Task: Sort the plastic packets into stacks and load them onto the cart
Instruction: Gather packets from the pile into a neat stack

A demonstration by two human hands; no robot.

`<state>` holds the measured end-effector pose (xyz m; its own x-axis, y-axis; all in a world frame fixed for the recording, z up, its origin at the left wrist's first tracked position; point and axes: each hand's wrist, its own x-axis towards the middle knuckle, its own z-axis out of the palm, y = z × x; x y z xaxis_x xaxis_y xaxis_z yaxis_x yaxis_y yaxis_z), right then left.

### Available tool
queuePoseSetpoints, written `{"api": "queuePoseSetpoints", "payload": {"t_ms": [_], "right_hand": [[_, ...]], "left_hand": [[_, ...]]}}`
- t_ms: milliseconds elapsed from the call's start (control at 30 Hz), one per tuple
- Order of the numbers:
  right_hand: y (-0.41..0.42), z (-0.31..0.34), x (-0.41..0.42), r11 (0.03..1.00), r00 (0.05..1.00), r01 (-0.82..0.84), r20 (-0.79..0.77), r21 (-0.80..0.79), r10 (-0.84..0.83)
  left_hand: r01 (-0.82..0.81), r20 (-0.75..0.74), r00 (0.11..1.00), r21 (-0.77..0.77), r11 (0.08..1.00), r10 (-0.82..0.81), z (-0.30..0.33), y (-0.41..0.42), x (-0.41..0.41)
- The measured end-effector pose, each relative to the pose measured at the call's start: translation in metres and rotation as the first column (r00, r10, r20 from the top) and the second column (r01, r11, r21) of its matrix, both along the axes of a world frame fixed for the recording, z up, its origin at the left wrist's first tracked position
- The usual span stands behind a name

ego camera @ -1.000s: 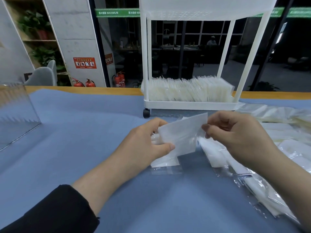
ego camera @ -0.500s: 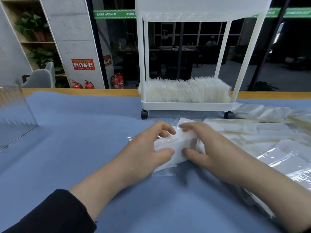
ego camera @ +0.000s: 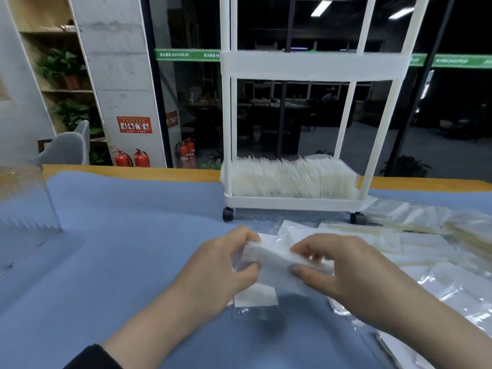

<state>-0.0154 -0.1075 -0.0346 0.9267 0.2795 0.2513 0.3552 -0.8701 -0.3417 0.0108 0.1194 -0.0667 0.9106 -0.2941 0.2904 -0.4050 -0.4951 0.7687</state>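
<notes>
Held just above the blue cloth-covered desk [ego camera: 111, 235], near the middle: a small stack of white, flat plastic packets [ego camera: 277, 265], pinched at its left end between thumb and curled fingers of the left hand [ego camera: 221, 267] and at its right end the same way by the right hand [ego camera: 343, 275]. Beneath it on the cloth, one more white packet [ego camera: 255, 296]; spread over the desk to the right, loose clear and white plastic packets [ego camera: 415, 243]. Farther off, standing on the desk on black castors, a white tiered plastic cart [ego camera: 292, 202], its bottom shelf filled with upright rows of packets [ego camera: 290, 179].
</notes>
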Motion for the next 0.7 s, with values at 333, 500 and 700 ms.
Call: {"api": "queuePoseSetpoints", "payload": {"t_ms": [333, 500, 700], "right_hand": [[-0.014, 0.081, 0.055, 0.985, 0.998, 0.067, -0.003, -0.157, -0.068], [-0.054, 0.102, 0.118, 0.950, 0.946, 0.311, 0.089, 0.025, -0.312], [-0.068, 0.113, 0.190, 0.887, 0.883, 0.461, 0.083, 0.034, -0.462]], "left_hand": [[0.113, 0.097, 0.990, -0.088, 0.990, -0.104, 0.068, -0.038, 0.061], [-0.055, 0.168, 0.982, -0.159, 0.986, 0.081, 0.072, -0.054, 0.121], [-0.073, 0.220, 0.971, 0.659, 0.748, -0.099, 0.059, -0.091, 0.183]]}}
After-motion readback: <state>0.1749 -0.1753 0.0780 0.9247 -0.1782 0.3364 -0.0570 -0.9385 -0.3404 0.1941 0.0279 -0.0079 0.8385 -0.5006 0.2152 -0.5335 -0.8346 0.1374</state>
